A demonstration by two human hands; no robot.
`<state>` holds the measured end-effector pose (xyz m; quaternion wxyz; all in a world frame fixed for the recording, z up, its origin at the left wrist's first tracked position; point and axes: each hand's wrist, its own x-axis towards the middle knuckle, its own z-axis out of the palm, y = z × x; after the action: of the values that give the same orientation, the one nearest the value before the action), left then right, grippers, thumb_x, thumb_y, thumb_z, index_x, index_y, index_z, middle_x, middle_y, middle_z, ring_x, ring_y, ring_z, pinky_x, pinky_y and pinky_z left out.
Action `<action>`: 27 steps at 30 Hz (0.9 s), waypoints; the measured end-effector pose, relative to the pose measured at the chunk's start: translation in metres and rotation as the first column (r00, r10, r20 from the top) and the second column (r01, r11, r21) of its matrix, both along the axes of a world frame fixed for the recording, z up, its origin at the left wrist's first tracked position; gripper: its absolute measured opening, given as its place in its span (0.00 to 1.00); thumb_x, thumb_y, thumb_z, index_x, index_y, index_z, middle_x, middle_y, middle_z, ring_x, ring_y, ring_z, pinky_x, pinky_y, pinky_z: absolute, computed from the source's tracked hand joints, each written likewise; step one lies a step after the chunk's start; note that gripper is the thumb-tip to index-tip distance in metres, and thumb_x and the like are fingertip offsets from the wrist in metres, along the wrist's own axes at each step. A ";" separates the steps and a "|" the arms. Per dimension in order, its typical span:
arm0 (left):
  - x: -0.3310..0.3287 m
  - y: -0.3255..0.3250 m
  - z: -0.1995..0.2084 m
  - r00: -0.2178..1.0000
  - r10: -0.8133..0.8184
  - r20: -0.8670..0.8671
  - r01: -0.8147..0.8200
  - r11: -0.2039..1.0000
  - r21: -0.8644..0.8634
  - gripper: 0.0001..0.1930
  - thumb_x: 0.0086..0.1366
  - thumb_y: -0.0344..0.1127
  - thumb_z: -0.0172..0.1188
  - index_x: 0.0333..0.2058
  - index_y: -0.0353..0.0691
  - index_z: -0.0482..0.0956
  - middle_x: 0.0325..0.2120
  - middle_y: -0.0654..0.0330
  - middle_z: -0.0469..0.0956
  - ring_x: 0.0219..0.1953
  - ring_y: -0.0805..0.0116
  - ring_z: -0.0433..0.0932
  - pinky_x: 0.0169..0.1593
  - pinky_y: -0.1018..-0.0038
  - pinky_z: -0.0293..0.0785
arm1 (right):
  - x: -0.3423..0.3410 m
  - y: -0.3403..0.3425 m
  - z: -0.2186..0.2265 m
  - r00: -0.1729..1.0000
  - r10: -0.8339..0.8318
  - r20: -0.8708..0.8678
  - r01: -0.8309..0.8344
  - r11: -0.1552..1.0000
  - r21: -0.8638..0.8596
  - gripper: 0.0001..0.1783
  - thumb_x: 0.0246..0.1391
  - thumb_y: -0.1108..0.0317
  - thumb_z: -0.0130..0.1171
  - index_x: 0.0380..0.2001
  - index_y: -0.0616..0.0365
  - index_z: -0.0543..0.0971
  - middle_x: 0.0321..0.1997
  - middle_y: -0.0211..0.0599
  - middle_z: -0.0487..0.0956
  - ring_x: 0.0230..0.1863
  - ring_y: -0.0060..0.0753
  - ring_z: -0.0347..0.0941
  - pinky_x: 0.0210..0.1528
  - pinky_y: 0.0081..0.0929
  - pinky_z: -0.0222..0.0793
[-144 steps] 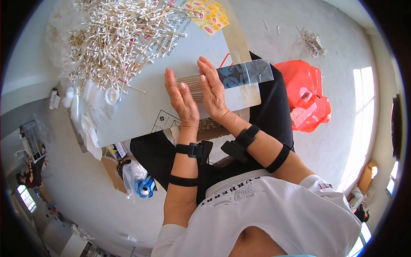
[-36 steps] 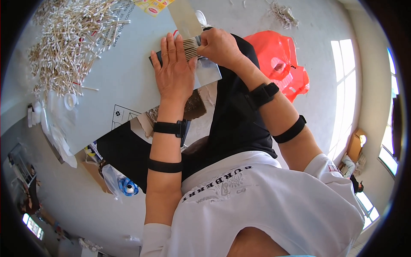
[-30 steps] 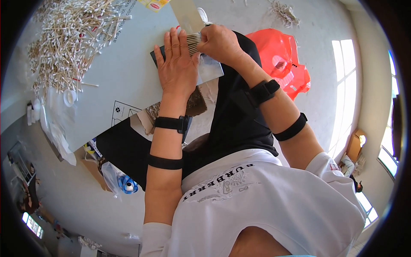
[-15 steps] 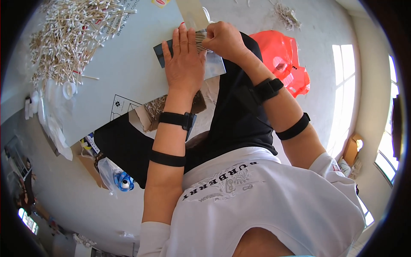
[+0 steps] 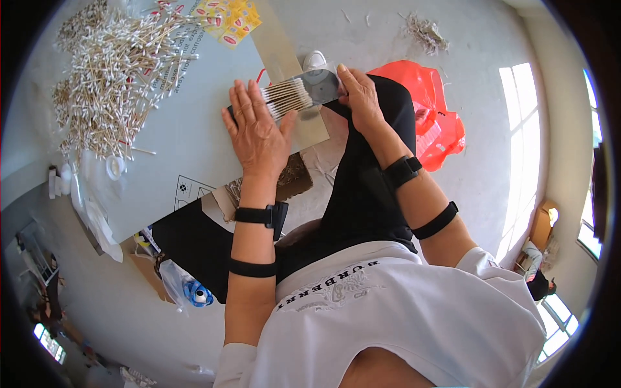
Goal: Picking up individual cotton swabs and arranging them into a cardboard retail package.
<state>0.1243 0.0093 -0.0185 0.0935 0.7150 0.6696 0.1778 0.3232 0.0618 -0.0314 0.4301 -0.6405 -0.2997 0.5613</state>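
Head view only.

Packaging: stack of yellow square packets with red oval marks [image 5: 228, 19] at the top edge of the grey cardboard work board [image 5: 181, 161], just right of the loose heap of white-tipped cotton swabs [image 5: 110, 71] filling the board's upper left. Printed black lettering runs along the board near the heap; a small black square symbol label sits at the board's lower edge, left of the left wrist. Tan cardboard strip [image 5: 284, 71] runs diagonally from the packets down to the hands. Crumpled red plastic bag [image 5: 427, 110] on the floor, right of the knee. Clear plastic bag with a blue roll inside [image 5: 191, 291] on the floor at lower left.

Work item: neat bundle of cotton swabs [image 5: 288, 97] lying half inside a clear flat plastic sleeve [image 5: 317, 87], on the strip at the board's right edge. Long axis runs left-right, slightly rising toward the right; exposed swab tips face left, toward the left palm.

Left hand [image 5: 259, 132]: flat, palm down, fingers spread and pointing up-left, pressing the board with the thumb side against the bundle's left end. Not closed around anything.

Right hand [image 5: 359, 97]: fingers curled, pinching the sleeve's right end, thumb on top. Black bands on both forearms.
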 end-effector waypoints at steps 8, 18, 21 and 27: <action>0.013 -0.002 -0.001 0.982 0.052 -0.184 -0.063 0.996 -0.058 0.44 0.67 0.62 0.46 0.68 0.33 0.47 0.69 0.43 0.46 0.72 0.48 0.42 0.70 0.47 0.36 | -0.033 -0.007 -0.005 0.923 -0.003 -0.384 0.005 1.000 0.002 0.19 0.60 0.50 0.60 0.25 0.54 0.75 0.21 0.21 0.72 0.18 0.12 0.60 0.19 0.16 0.54; 0.035 0.004 -0.002 0.984 0.062 -0.166 -0.072 0.996 -0.057 0.44 0.67 0.61 0.47 0.67 0.29 0.47 0.69 0.40 0.44 0.72 0.44 0.39 0.70 0.46 0.35 | -0.041 -0.016 -0.016 0.939 0.037 -0.341 0.030 0.982 0.188 0.20 0.67 0.54 0.52 0.30 0.59 0.77 0.25 0.18 0.72 0.28 0.11 0.60 0.30 0.19 0.59; 0.036 0.003 -0.001 0.986 0.047 -0.160 -0.059 0.996 -0.069 0.44 0.67 0.60 0.47 0.67 0.29 0.47 0.69 0.39 0.44 0.72 0.44 0.39 0.70 0.46 0.35 | -0.039 -0.017 -0.014 0.955 0.064 -0.290 -0.011 0.983 0.182 0.20 0.68 0.54 0.50 0.29 0.59 0.77 0.26 0.18 0.71 0.30 0.11 0.59 0.31 0.18 0.59; 0.030 -0.006 0.001 0.993 0.021 -0.116 -0.024 0.999 -0.026 0.44 0.68 0.60 0.47 0.68 0.31 0.46 0.69 0.41 0.44 0.72 0.44 0.39 0.69 0.44 0.36 | -0.034 -0.016 -0.012 0.963 0.079 -0.259 -0.058 0.994 0.089 0.20 0.66 0.53 0.52 0.30 0.60 0.77 0.25 0.19 0.71 0.28 0.13 0.59 0.30 0.20 0.60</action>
<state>0.1548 0.0036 -0.0173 0.0623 0.7153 0.6842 0.1281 0.2889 0.0458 -0.0434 0.4716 -0.5322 -0.2845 0.6430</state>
